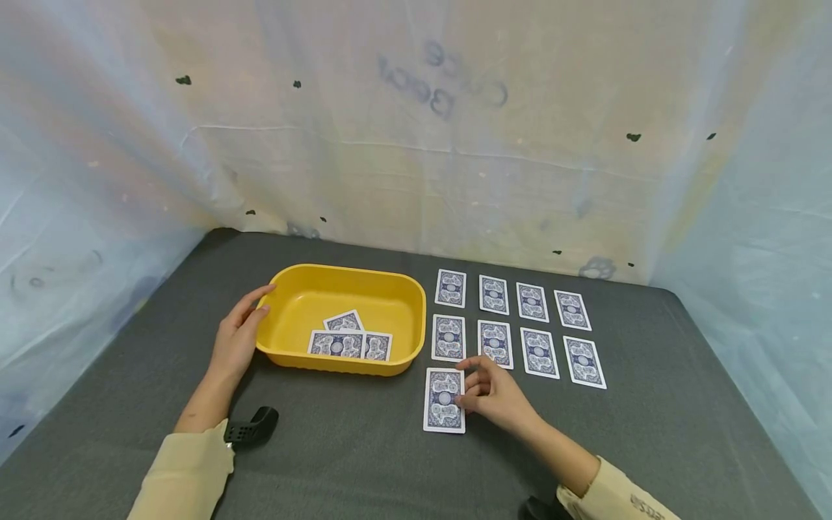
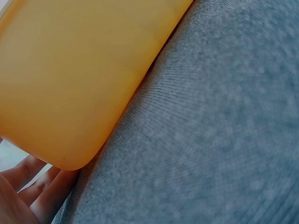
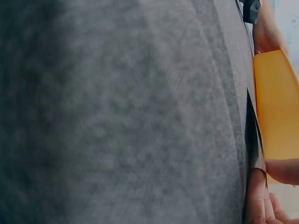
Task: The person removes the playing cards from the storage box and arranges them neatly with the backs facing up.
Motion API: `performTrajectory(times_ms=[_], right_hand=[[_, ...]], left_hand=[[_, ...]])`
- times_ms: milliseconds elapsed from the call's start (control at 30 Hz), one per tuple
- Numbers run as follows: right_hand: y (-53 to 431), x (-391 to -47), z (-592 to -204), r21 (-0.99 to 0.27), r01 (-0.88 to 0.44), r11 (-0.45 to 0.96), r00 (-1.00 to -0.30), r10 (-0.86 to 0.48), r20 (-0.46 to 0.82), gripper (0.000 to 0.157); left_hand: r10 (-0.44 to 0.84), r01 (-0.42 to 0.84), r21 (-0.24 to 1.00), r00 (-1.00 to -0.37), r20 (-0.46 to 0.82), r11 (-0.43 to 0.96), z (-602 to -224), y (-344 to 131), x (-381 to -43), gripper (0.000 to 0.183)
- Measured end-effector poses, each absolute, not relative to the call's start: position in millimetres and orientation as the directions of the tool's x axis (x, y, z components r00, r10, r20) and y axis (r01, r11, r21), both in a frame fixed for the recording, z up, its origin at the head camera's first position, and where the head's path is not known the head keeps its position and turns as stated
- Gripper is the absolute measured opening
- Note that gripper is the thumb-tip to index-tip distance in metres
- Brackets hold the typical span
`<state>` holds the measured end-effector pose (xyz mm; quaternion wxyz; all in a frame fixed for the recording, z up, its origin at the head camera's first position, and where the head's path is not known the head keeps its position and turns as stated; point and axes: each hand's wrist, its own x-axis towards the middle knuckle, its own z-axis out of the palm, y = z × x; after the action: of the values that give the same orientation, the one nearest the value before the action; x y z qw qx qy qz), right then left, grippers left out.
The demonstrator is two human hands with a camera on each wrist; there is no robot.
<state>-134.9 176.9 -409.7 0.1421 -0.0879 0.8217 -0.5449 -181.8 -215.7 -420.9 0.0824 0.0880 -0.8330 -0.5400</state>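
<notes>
In the head view my right hand (image 1: pixel 492 397) pinches the right edge of a face-down playing card (image 1: pixel 445 401) with a blue and white back. Seen edge-on in the right wrist view, that card (image 3: pixel 254 133) runs between the thumb and fingers. At the left end of a yellow tray (image 1: pixel 351 279), my left hand (image 1: pixel 235 339) rests with extended fingers, fingertips right at the rim. The left wrist view has these fingers (image 2: pixel 49 191) against the tray's end, beside its corner. Several face-down cards (image 1: pixel 336 343) lie overlapped inside the tray.
Right of the tray, several face-down cards (image 1: pixel 535 302) lie in two rows, the nearer one just beyond my right hand. Dark grey cloth (image 1: pixel 325 448) covers the table. A pale, marked sheet (image 1: pixel 416 180) hangs behind it and at both sides.
</notes>
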Motion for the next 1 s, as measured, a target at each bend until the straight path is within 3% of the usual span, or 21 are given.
performTrajectory(times_ms=[500, 1000], right_hand=[[177.2, -135.0, -404.6, -0.811, -0.066, 0.582, -0.963, -0.251, -0.102, 0.046], [176.6, -135.8, -402.3, -0.761, -0.072, 0.644, -0.969, -0.226, -0.099, 0.044]], left_hand=[[-0.247, -0.087, 0.919, -0.969, 0.011, 0.384, -418.5, -214.7, -181.2, 0.044], [-0.255, -0.085, 0.924, -0.967, 0.014, 0.374, -419.1, -213.3, -181.1, 0.044]])
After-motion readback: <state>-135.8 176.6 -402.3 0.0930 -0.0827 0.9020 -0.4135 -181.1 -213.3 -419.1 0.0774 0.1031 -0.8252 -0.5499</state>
